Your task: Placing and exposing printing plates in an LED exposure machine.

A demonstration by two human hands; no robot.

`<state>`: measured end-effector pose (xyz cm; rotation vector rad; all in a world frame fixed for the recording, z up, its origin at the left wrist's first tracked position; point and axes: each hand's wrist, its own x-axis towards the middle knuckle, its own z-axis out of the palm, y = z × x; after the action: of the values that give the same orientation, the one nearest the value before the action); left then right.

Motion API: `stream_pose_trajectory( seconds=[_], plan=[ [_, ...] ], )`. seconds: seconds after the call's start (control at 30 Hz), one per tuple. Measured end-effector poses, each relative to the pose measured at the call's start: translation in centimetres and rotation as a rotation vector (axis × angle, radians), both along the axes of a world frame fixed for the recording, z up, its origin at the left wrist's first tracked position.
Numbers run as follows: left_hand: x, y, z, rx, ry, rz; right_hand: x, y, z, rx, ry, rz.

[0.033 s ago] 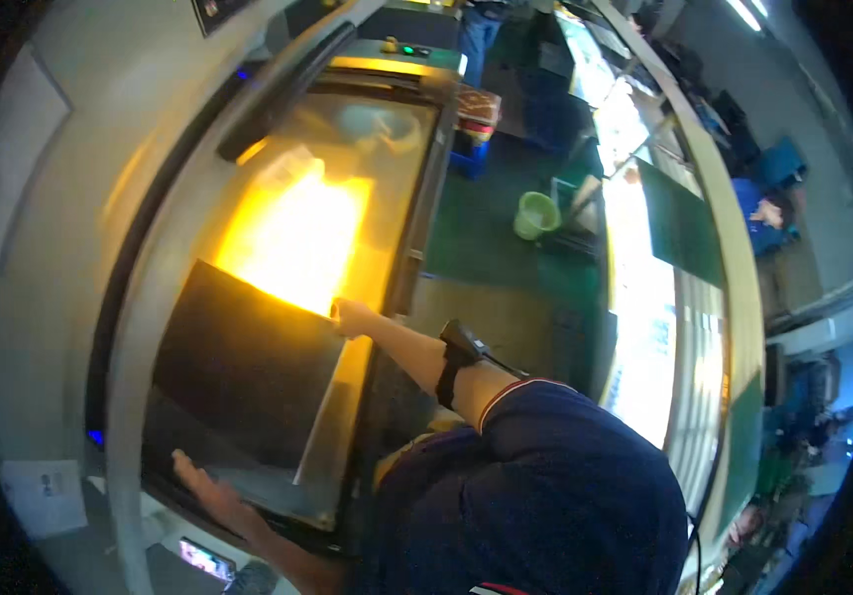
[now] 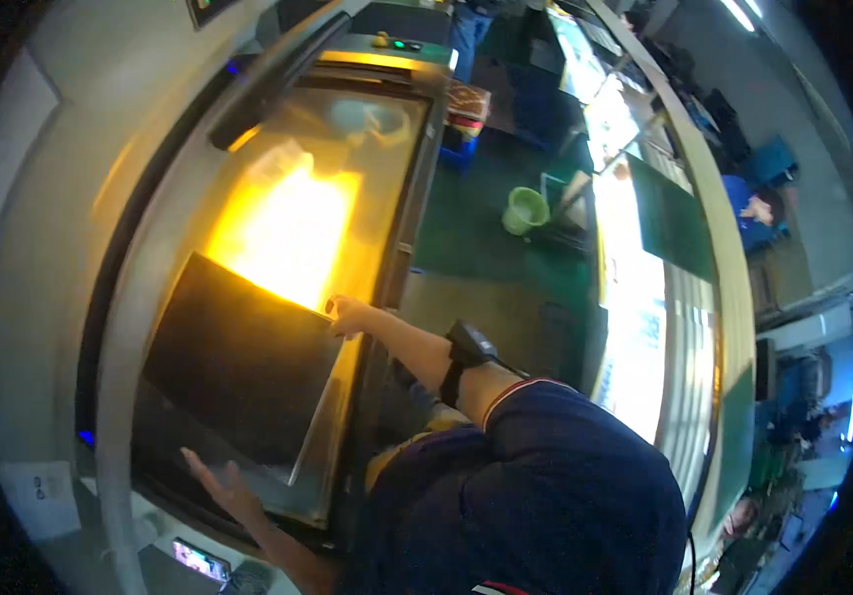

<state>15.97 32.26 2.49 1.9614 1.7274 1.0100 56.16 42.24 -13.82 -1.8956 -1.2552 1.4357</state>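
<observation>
A large dark rectangular sheet (image 2: 243, 362) lies across the near half of a framed glass bed (image 2: 392, 178). Beyond its far edge, bright yellow light (image 2: 287, 233) glows through the glass. My right hand (image 2: 349, 317) is at the sheet's far right corner, thumb and fingers closed on the edge. Close to the sheet's near left end is my left hand (image 2: 231, 496), its fingers spread and nothing in them. Under the sheet's right side, a pale edge shows along the glass.
A raised lid frame with a dark bar (image 2: 283, 84) rises along the left. Indicator lights show on the far panel (image 2: 397, 45). A phone with a lit screen (image 2: 201, 560) lies near the lower left. Right of the bed, a green bin (image 2: 525, 211) stands on the floor before a bright bench (image 2: 634, 288).
The fingers of my left hand have spread and moved slightly. My right hand stays at the sheet's corner. The whole view has shifted a little.
</observation>
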Motion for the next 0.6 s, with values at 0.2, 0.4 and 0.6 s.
stream_pose_trajectory(
  seconds=[0.2, 0.4, 0.6],
  plan=[
    [-0.2, -4.4, -14.7, -1.055, -0.779, 0.457, 5.8, -17.6, 7.5, -0.095, 0.013, -0.039],
    [15.3, -4.9, -9.6, -0.949, -0.847, -0.291, 9.9, -42.0, 12.4, 0.135, 0.063, -0.659],
    [39.8, -12.0, -3.1, -1.027, -0.536, -1.025, 5.7, -65.8, 11.2, 0.240, 0.127, -1.424]
  ],
)
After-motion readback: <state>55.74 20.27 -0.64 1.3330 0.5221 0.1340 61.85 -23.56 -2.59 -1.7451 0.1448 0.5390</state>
